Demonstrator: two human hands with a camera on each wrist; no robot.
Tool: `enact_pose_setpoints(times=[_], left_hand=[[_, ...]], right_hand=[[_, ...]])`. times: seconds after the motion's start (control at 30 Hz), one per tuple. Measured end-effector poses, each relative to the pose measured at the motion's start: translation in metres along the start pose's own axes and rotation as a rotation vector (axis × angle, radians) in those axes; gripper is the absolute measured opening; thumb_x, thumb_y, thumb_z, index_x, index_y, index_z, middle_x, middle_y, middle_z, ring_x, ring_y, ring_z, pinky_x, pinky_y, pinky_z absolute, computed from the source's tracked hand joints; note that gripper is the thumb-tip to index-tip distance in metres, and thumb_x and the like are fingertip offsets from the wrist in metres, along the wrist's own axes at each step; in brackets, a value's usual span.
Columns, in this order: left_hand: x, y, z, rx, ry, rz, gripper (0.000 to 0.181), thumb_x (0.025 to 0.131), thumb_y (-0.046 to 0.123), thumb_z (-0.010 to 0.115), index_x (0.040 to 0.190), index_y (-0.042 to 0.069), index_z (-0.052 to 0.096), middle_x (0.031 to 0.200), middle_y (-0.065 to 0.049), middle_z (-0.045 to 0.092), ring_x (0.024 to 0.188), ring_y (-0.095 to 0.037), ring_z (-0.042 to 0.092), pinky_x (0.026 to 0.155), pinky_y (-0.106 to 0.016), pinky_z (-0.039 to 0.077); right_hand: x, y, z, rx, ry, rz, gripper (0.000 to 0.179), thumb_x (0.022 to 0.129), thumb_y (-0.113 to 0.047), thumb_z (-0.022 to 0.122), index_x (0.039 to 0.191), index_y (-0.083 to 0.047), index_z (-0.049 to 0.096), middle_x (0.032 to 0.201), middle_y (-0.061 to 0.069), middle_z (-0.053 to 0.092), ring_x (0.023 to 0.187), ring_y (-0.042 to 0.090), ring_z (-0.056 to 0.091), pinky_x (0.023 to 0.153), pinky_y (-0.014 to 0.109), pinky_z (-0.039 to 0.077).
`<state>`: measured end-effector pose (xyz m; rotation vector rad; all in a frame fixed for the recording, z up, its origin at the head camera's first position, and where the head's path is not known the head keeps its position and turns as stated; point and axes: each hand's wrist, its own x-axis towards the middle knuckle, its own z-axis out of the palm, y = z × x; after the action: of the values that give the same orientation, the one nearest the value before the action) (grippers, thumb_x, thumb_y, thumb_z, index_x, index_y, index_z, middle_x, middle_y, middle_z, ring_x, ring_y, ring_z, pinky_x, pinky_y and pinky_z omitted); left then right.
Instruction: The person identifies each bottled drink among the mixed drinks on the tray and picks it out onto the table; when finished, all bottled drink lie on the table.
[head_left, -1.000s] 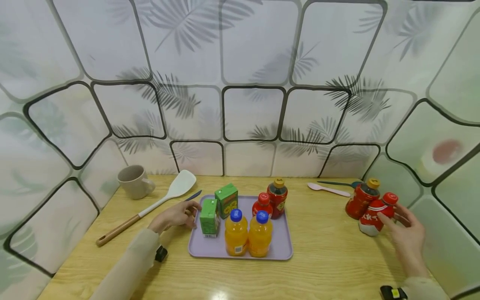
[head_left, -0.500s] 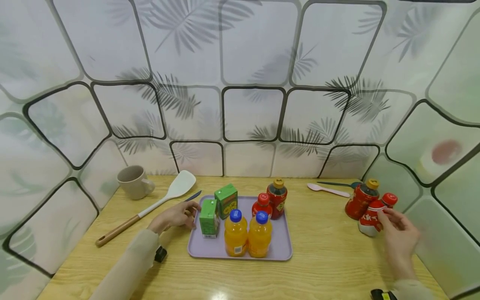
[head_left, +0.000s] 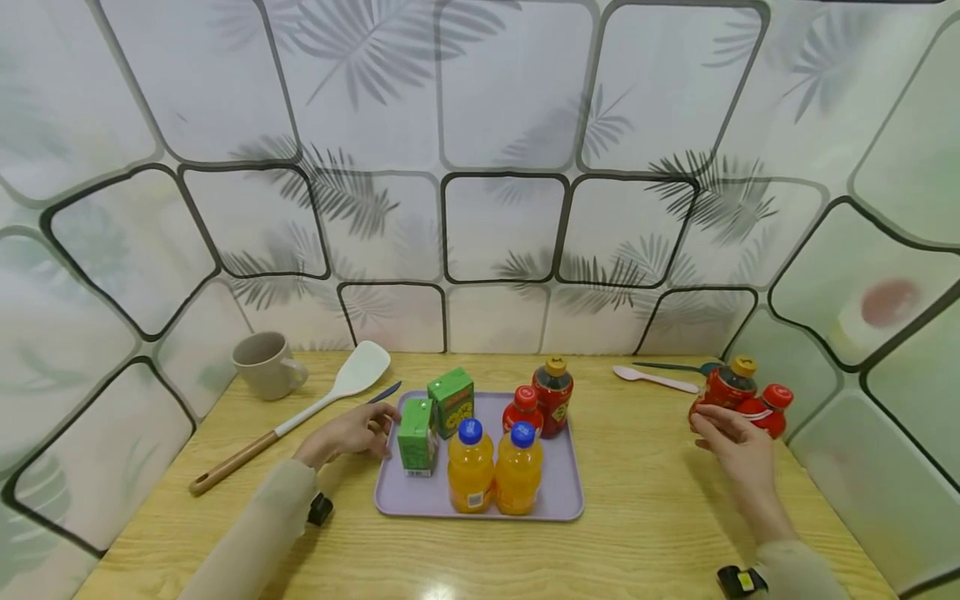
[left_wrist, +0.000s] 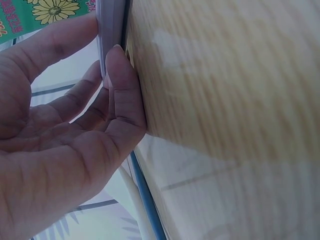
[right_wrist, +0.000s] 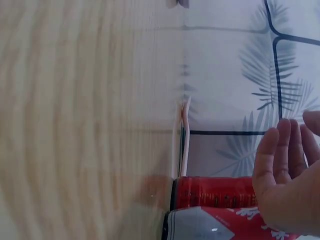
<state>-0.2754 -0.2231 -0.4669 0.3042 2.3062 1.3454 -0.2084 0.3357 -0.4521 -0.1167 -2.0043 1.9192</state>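
At the left side of a lilac tray (head_left: 480, 506), my left hand (head_left: 348, 433) holds the rim; the left wrist view shows its curled fingers and thumb against the tray edge (left_wrist: 107, 40). On the tray stand two green cartons (head_left: 417, 437), two orange juice bottles with blue caps (head_left: 471, 471), a small red-capped bottle (head_left: 523, 410) and a dark bottle with a yellow cap (head_left: 552, 398). My right hand (head_left: 738, 458) is before a yellow-capped dark bottle (head_left: 731, 387) and a red-and-white bottle (head_left: 767, 412), partly hiding both. Its fingers are loosely bent with nothing between them.
A grey mug (head_left: 266, 367) stands at the back left. A white spatula (head_left: 360, 371) with a wooden handle lies beside it, near a blue utensil (head_left: 385, 392). A pink spoon (head_left: 652, 379) and a dark green spoon (head_left: 678, 367) lie at the back right. Patterned cloth walls enclose the table.
My right hand has come off the red-and-white bottle and moved left, across the front of the two right-hand bottles. That bottle stays in place. My left hand and the tray have not moved.
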Motion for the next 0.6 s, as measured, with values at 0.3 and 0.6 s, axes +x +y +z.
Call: enact_pose_setpoints(times=[0.3,0.6], left_hand=[[0.001,-0.001,0.0,0.002,0.007,-0.006,0.052,0.075,-0.006,0.071,0.123,0.001,0.052,0.104,-0.014,0.051,0.08,-0.018,0.05,0.068,-0.029,0.048],[0.002,-0.001,0.0,0.0,0.009,-0.005,0.052,0.075,-0.007,0.071,0.122,0.0,0.052,0.104,-0.014,0.05,0.08,-0.018,0.05,0.068,-0.029,0.048]], right_hand=[[0.004,0.003,0.022,-0.095,-0.246,-0.005,0.027,0.093,-0.013,0.066,0.117,-0.002,0.066,0.094,-0.018,0.071,0.085,-0.001,0.066,0.071,0.019,0.055],[0.002,0.009,0.048,-0.14,-0.352,0.039,0.043,0.094,-0.015,0.065,0.126,0.013,0.055,0.099,-0.018,0.07,0.089,-0.001,0.066,0.074,0.022,0.056]])
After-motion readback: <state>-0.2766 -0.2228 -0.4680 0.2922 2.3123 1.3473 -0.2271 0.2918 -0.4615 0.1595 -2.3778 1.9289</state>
